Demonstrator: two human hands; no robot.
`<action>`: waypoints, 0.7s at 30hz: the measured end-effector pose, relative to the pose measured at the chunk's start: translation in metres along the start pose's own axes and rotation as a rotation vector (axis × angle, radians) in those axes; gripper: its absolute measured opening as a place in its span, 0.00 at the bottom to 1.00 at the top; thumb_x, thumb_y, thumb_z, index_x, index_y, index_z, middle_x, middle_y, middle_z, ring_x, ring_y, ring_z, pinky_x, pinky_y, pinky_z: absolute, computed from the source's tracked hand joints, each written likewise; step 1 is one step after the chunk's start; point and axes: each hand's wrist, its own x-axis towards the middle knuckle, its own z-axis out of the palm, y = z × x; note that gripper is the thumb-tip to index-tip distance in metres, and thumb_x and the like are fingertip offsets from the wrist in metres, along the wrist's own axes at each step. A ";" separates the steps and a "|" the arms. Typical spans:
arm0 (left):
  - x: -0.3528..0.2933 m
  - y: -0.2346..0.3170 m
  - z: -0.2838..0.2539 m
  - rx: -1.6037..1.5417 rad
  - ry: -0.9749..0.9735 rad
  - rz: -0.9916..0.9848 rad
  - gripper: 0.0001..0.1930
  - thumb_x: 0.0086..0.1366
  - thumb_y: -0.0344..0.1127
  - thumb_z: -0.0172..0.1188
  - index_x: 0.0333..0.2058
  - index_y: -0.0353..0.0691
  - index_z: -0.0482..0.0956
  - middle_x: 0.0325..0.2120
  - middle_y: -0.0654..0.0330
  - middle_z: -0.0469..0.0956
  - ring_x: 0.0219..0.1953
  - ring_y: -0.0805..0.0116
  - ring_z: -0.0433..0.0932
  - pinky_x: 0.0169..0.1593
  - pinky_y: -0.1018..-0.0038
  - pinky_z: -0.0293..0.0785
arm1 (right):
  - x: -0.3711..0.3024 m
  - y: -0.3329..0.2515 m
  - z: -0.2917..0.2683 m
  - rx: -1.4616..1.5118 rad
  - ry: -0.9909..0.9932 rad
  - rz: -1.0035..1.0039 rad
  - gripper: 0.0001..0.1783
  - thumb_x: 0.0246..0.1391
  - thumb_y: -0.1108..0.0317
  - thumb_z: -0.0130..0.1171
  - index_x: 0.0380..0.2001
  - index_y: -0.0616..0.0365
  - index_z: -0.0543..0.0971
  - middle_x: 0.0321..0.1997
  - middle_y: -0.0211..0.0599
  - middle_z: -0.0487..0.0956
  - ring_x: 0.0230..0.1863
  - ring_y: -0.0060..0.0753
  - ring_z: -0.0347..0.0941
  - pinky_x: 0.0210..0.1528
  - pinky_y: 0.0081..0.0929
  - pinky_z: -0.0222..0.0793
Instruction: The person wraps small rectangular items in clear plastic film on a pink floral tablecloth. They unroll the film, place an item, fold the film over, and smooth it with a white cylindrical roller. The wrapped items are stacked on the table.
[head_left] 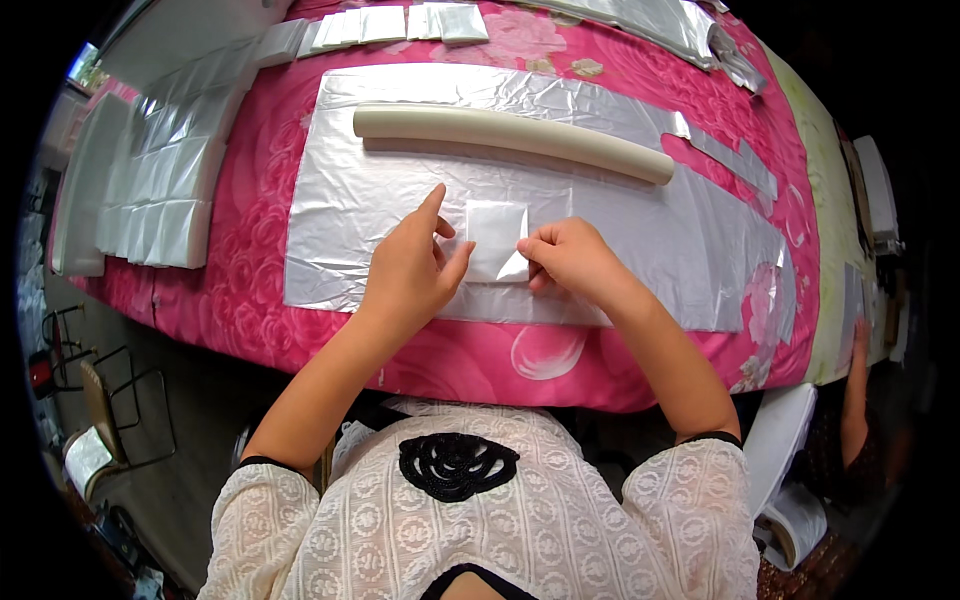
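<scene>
A small folded square of clear plastic film [496, 228] lies in front of me on a large silvery plastic bag with handle cutouts [335, 215]. My right hand [578, 260] pinches the square's right edge between thumb and fingers, and a lower corner flap is lifted. On the other side, my left hand [408, 262] is open, index finger stretched away from me. Its thumb tip is close to the square's left edge; whether it touches I cannot tell. Beyond both hands, a long cream tube [510, 135] rests across the bag.
Rows of folded plastic packets [170, 185] lie at the left, with more packets [370, 25] along the far side. Stacked silvery bags [640, 25] are at the far right. The table has a pink floral cloth [265, 190]. A co-worker's arm [856, 400] shows at right; a chair [100, 420] stands lower left.
</scene>
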 end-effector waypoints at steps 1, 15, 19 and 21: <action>-0.003 -0.003 0.002 0.097 0.052 0.129 0.32 0.55 0.28 0.61 0.58 0.31 0.60 0.34 0.52 0.76 0.34 0.66 0.79 0.31 0.75 0.74 | 0.002 0.002 -0.001 0.017 -0.006 -0.001 0.16 0.55 0.62 0.53 0.19 0.62 0.77 0.17 0.31 0.76 0.19 0.21 0.75 0.20 0.21 0.66; -0.006 -0.004 0.048 0.419 -0.115 0.397 0.57 0.50 0.68 0.52 0.60 0.21 0.45 0.63 0.37 0.44 0.67 0.46 0.40 0.67 0.56 0.34 | 0.001 0.002 0.002 -0.022 0.045 -0.048 0.15 0.52 0.63 0.55 0.18 0.62 0.76 0.17 0.33 0.76 0.18 0.24 0.75 0.19 0.24 0.66; -0.007 -0.005 0.049 0.415 -0.106 0.394 0.58 0.50 0.70 0.52 0.60 0.21 0.44 0.63 0.37 0.43 0.67 0.46 0.39 0.67 0.55 0.32 | -0.012 0.004 0.007 -0.326 0.207 -0.274 0.11 0.43 0.66 0.61 0.18 0.62 0.75 0.18 0.39 0.77 0.21 0.36 0.75 0.24 0.29 0.70; -0.007 -0.006 0.049 0.415 -0.085 0.396 0.58 0.50 0.70 0.51 0.61 0.21 0.43 0.63 0.37 0.42 0.68 0.46 0.38 0.67 0.54 0.32 | -0.023 0.003 0.009 -0.602 0.297 -0.354 0.10 0.39 0.67 0.64 0.22 0.63 0.76 0.21 0.41 0.78 0.24 0.38 0.76 0.28 0.31 0.71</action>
